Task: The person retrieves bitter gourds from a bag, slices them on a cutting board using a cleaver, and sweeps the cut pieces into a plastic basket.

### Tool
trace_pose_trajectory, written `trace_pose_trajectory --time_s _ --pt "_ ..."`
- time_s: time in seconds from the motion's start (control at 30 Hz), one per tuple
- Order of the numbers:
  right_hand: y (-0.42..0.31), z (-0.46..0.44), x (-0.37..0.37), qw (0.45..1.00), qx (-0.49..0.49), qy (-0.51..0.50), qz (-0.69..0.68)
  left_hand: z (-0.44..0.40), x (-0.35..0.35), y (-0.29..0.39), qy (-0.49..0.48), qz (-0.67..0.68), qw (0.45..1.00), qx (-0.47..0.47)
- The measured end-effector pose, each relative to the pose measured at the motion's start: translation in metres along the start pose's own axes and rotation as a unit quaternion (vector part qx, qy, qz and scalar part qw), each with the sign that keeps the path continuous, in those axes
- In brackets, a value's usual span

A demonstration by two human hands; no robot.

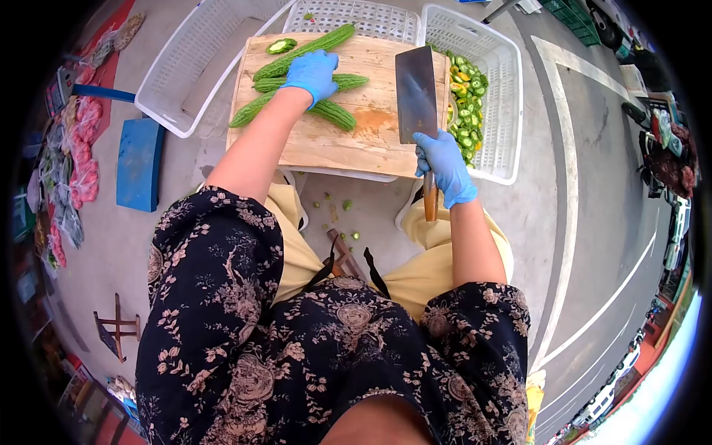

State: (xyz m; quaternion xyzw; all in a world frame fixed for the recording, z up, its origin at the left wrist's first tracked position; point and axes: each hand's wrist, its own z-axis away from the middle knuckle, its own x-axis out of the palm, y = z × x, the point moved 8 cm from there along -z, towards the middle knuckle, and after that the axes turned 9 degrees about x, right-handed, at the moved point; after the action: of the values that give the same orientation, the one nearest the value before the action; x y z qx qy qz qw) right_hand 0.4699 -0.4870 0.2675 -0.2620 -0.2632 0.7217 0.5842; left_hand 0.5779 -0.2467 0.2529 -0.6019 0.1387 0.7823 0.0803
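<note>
Under the left hand [313, 76], partly hidden bitter melons [351, 81]; grip unclear.

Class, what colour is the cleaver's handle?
The handle is orange-brown, showing best in the head view.

Wooden board [326, 154]: pale, orange-brown stain [377, 120] right of centre. Long green gourds [317, 43] across its left and middle, at differing angles; partly hidden, exact count unclear. Cut stub [281, 46], pale face showing, near far left corner. Floor [96, 259] grey; small green scraps [347, 205] scattered below board's near edge.
</note>
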Motion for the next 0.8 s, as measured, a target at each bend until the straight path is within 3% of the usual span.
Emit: trace_pose_trajectory --time_s 0.07,0.1,0.2,0.27,0.4,0.53,0.57,0.67,0.77,0.8 --pt "0.0 -0.002 -0.002 1.0 -0.007 -0.009 0.003 0.02 0.005 0.017 -0.084 0.024 0.993 0.081" --pt "-0.002 -0.004 -0.002 1.0 -0.012 -0.012 0.005 0.032 0.018 0.018 -0.165 -0.029 0.982 0.09" --pt "-0.003 -0.005 -0.001 1.0 -0.015 -0.022 0.008 0.045 0.027 0.014 0.047 -0.101 0.987 0.115" --pt "0.002 -0.006 -0.003 1.0 -0.013 -0.023 0.002 0.043 0.035 0.019 0.094 -0.108 0.98 0.141" --pt "0.001 -0.001 -0.012 0.999 -0.028 -0.019 -0.019 0.027 0.042 0.055 0.118 -0.079 0.969 0.203" --pt "0.006 -0.003 -0.025 1.0 -0.022 0.008 -0.021 0.009 0.024 0.069 0.14 0.052 0.973 0.177" --pt "0.006 0.0 -0.027 0.999 -0.018 0.013 -0.023 0.002 0.011 0.054 0.166 0.045 0.978 0.119" --pt "0.001 0.007 -0.025 0.999 -0.019 0.013 -0.029 -0.011 0.018 -0.012 0.132 -0.028 0.989 0.054" --pt "0.002 0.002 -0.024 1.0 -0.008 0.011 -0.022 -0.001 0.037 -0.04 -0.093 0.017 0.995 -0.023" --pt "0.002 -0.001 -0.022 1.0 -0.008 0.005 -0.018 -0.001 0.035 -0.039 -0.104 0.0 0.994 -0.025"
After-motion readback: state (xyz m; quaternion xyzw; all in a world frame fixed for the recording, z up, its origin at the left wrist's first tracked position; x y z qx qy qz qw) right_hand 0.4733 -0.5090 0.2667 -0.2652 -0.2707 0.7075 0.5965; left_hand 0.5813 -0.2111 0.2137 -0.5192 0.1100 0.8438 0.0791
